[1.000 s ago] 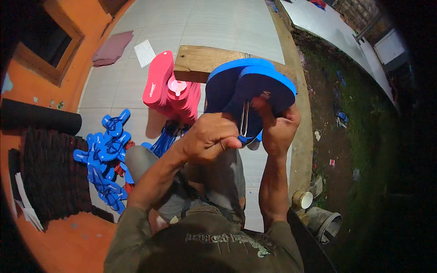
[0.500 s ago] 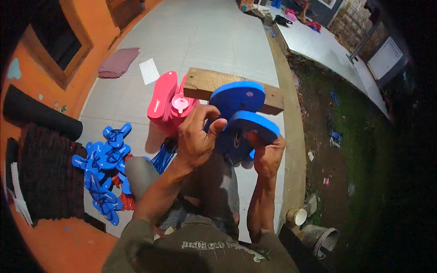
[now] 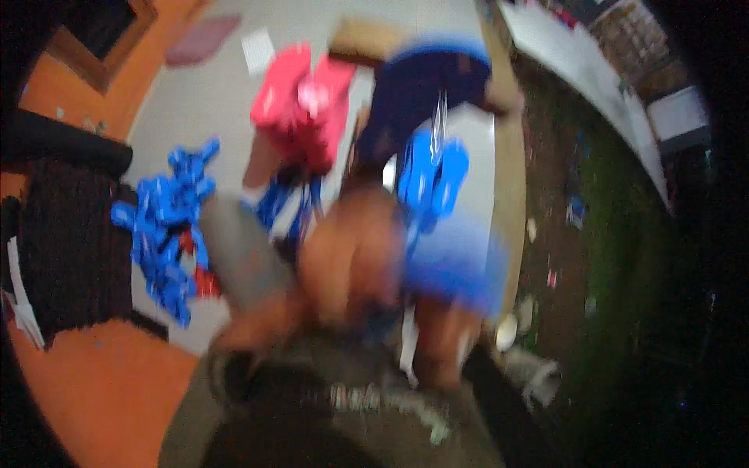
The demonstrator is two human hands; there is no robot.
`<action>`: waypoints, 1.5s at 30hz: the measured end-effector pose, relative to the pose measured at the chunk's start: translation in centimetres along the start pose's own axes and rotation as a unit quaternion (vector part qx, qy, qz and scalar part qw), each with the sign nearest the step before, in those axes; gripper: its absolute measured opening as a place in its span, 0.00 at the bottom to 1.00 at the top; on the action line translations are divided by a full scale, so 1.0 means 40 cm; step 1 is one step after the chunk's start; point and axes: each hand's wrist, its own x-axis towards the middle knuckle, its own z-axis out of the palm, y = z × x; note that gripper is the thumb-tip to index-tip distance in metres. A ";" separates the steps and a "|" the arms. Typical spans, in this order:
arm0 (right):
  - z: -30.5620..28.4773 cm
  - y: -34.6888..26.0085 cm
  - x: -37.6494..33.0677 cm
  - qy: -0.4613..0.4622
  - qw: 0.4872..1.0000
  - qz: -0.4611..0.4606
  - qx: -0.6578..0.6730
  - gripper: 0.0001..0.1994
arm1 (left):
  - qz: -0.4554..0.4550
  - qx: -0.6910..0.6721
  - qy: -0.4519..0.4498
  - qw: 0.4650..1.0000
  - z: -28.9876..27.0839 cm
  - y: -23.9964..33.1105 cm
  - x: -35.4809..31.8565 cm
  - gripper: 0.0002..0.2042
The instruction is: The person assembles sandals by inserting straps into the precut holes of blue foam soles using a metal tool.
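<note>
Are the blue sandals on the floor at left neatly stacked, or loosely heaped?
Loosely heaped: through the blur, the blue sandals point different ways and overlap in an uneven cluster.

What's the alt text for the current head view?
In heavy blur, the right hand is at a blue piece, the left hand just left of it. Stacked pink soles and heaped blue sandals are on the floor.

Head view: wide fisheye up on the wearer's head, facing steeply down — shirt (image 3: 406, 425) along the lower edge, left hand (image 3: 351, 253) close and large near mid-frame. Tiled floor (image 3: 390, 12) recedes toward the top; orange wall (image 3: 129, 93) left, dirt ground (image 3: 573, 242) right.
</note>
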 end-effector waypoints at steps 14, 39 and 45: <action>0.035 0.131 -0.108 -0.057 0.942 0.221 0.247 0.11 | 0.099 0.147 -0.006 0.984 0.025 -0.166 -0.132 0.09; 0.426 0.644 -0.342 -0.141 0.920 0.350 0.107 0.13 | -0.246 0.110 -0.017 0.963 -0.401 -0.314 -0.170 0.19; 0.337 0.617 -0.357 -0.258 0.922 0.250 -0.145 0.08 | -0.383 0.127 -0.188 0.895 -0.332 -0.503 -0.148 0.21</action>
